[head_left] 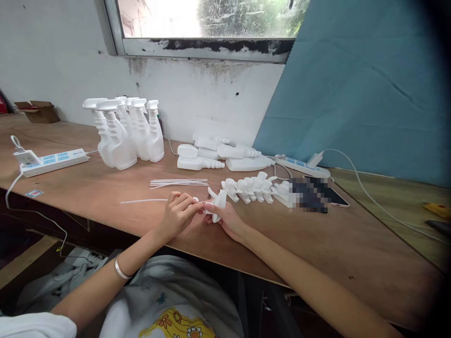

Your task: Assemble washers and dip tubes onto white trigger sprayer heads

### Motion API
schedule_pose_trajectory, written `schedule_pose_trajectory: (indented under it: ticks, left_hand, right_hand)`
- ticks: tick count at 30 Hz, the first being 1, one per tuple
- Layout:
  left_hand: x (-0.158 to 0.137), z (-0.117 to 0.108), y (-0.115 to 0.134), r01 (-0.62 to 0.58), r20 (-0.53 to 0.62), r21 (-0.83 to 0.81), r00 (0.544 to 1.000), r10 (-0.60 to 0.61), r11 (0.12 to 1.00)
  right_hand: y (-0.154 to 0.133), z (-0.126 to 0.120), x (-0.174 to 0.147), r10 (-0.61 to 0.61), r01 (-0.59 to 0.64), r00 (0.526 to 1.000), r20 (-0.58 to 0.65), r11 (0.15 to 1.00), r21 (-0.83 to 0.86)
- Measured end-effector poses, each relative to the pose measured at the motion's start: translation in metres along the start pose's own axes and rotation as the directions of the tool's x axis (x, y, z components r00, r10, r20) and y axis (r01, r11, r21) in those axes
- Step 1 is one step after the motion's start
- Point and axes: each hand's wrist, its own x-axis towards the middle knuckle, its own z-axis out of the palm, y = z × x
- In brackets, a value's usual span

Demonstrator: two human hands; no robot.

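Observation:
Near the table's front edge, my right hand (pixel 228 219) is wrapped round a white trigger sprayer head (pixel 221 201). My left hand (pixel 181 212) pinches a thin white dip tube (pixel 143 201), which sticks out to the left. The tube's other end is at the sprayer head's base; the fingers hide whether it sits inside. Just behind the hands lie several loose tubes (pixel 179 182) in a bundle. To the right of them is a row of more white sprayer heads (pixel 248 186).
Several assembled spray bottles (pixel 121 141) stand at the back left. White bottles (pixel 204 163) without heads lie stacked by the wall. Power strips (pixel 58 161) with cables sit at both sides. A phone (pixel 336 195) lies right of the sprayer heads, beside a blurred patch.

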Motion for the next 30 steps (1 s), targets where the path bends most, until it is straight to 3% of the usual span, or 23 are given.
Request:
schedule_pose_trajectory:
  ticks: [11, 21, 25, 30]
  left_hand:
    - [-0.001, 0.001, -0.001, 0.007, 0.022, -0.176, 1.000, -0.003, 0.984]
    - [-0.001, 0.002, -0.002, 0.062, 0.042, -0.202, 0.998, -0.054, 0.977]
    - [-0.001, 0.001, -0.002, 0.071, 0.057, -0.219, 0.997, -0.059, 0.973]
    - [0.000, 0.000, -0.002, 0.032, 0.044, -0.247, 0.999, -0.022, 0.968]
  right_hand:
    - [0.000, 0.002, -0.001, -0.005, 0.006, 1.000, -0.020, 0.999, 0.047]
    - [-0.003, 0.004, -0.007, -0.251, 0.253, 0.967, 0.034, 0.956, -0.147]
    - [-0.002, 0.000, -0.009, -0.460, 0.468, 0.880, 0.119, 0.796, -0.385]
    - [-0.003, -0.008, -0.010, -0.631, 0.702, 0.667, 0.396, 0.356, -0.617]
